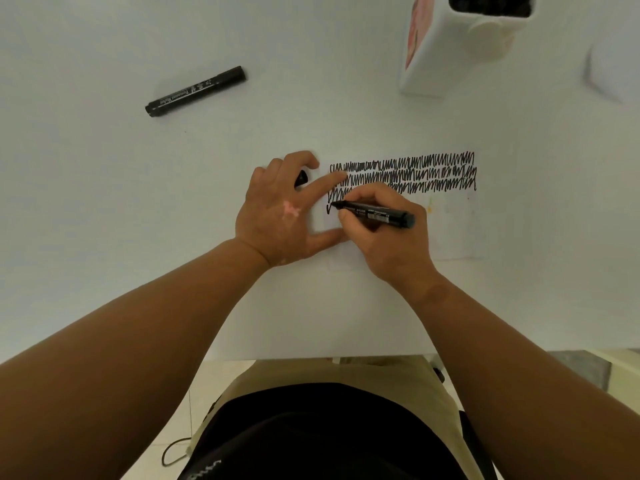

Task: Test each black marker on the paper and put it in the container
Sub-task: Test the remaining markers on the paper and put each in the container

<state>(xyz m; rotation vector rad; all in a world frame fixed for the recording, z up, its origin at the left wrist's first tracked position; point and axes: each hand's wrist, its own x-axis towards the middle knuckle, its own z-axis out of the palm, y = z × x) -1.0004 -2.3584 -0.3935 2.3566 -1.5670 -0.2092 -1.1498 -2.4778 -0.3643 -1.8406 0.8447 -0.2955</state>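
Note:
My right hand grips an uncapped black marker, its tip touching the left edge of the white paper below several rows of black scribble. My left hand rests on the paper's left edge, forefinger and thumb spread flat, while its curled fingers hold the marker's black cap. A second, capped black marker lies on the table at the far left. The white container stands at the far right, with dark markers inside its opening.
The white table reaches to its near edge just above my lap. A pale white object lies at the far right edge, beside the container. Tiled floor and a black cable show below the table edge.

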